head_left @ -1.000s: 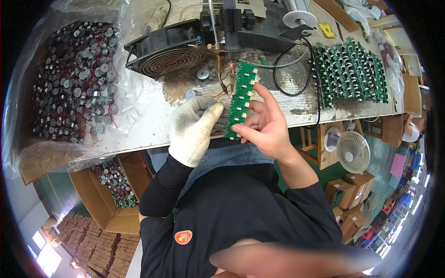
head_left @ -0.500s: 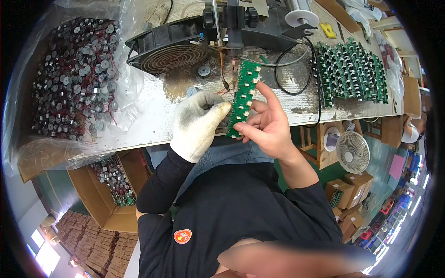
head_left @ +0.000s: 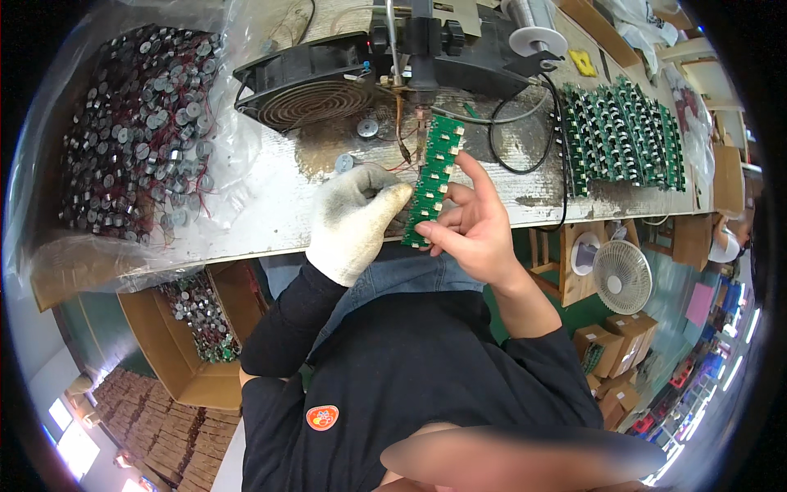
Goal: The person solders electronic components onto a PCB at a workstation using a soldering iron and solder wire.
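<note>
My bare right hand (head_left: 475, 221) grips a long green circuit board (head_left: 434, 176) by its lower part, thumb on the face and forefinger along the right edge. White connectors line that edge. My left hand (head_left: 352, 217), in a whitish glove, is closed in a pinch at the board's left edge; whatever its fingertips hold is hidden. Above them, a mounted soldering head (head_left: 422, 123) points down beside the board's upper left edge, with a copper-coloured feed tube (head_left: 401, 123) next to it. A small round motor (head_left: 344, 162) lies just beyond the glove, near thin red wires (head_left: 398, 167).
A heap of small motors with red wires (head_left: 139, 131) fills the left of the bench. Behind stands a black fan (head_left: 311, 98). A solder spool (head_left: 537, 41), black cable (head_left: 525, 166) and rows of circuit boards (head_left: 623, 139) are at right. Below left sits a carton (head_left: 180, 377).
The view has shifted slightly, so the bench appears a little lower and further right. Both hands keep their holds, and the board stays beside the soldering head.
</note>
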Motion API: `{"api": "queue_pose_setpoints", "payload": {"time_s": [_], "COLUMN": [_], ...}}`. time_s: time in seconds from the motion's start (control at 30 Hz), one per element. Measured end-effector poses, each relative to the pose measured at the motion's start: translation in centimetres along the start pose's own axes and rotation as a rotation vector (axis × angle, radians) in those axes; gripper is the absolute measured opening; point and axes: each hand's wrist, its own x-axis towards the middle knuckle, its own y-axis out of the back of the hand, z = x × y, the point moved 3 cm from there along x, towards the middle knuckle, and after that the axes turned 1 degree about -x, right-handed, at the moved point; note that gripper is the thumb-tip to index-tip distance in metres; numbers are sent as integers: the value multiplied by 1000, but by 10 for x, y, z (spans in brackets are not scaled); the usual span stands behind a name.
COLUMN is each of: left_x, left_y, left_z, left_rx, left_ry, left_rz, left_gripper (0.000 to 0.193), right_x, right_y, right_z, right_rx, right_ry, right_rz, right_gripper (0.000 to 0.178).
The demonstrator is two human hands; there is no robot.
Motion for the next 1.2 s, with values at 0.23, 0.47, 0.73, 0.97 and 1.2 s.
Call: {"api": "queue_pose_setpoints", "payload": {"time_s": [0.23, 0.47, 0.73, 0.97, 1.2], "left_x": [-21, -18, -57, -43, -34], "left_y": [22, 56, 151, 176, 180], "left_z": [14, 33, 49, 54, 57], "left_rx": [518, 692, 884, 1327, 1383], "left_ry": [-279, -719, -568, -357, -388], "left_rz": [174, 186, 866, 611, 627], "left_gripper": [30, 35, 28, 31, 14], "right_x": [5, 11, 14, 15, 14], "right_y": [0, 4, 5, 2, 2], "right_z": [1, 0, 2, 2, 2], "right_rx": [24, -112, -130, -123, -74], "right_ry": [-5, 52, 70, 75, 62], "right_rz": [45, 180, 173, 156, 149], "right_gripper": [89, 82, 79, 79, 78]}}
